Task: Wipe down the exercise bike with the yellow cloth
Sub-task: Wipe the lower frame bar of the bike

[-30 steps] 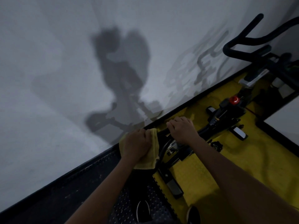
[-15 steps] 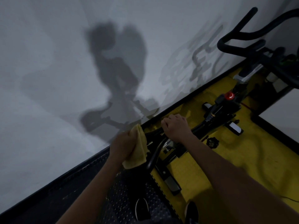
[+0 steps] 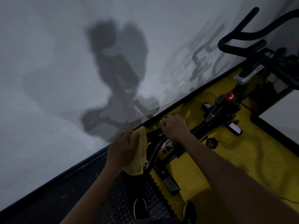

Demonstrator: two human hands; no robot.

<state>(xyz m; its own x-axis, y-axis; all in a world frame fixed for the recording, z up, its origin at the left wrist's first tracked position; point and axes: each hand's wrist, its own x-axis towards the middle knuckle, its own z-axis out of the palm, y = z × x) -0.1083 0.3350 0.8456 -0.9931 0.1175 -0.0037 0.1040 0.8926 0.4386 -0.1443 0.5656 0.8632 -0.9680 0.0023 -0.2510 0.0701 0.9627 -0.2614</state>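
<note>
My left hand (image 3: 120,148) holds the yellow cloth (image 3: 139,152). Its fingers are curled round the cloth, which is bunched in the palm and hangs below the hand. The cloth lies against the left end of the black handlebar (image 3: 153,153) of the exercise bike (image 3: 215,113). Where the bar curves down, the cloth covers it.

My right hand (image 3: 175,126) grips the same handlebar just beside the cloth, on the right. Its fingers are wrapped fully round the bar, knuckles up. The two hands are near each other but do not touch.

The bike stands directly in front of me, on a yellow floor mat (image 3: 242,151). Its frame runs away from me toward the upper right. A red knob (image 3: 229,96) sits on top of the frame, beyond my right hand. One pedal (image 3: 235,128) projects to the right of the frame. A second pedal (image 3: 171,185) shows lower down, near my feet.

A black textured mat (image 3: 97,183) adjoins the yellow mat on the left. The tips of my shoes (image 3: 140,207) show at the bottom edge.

A second bike's handlebars (image 3: 242,38) stand at the upper right, well apart from mine. The pale wall (image 3: 48,78) ahead carries shadows of me and of the bikes. The light is dim.
</note>
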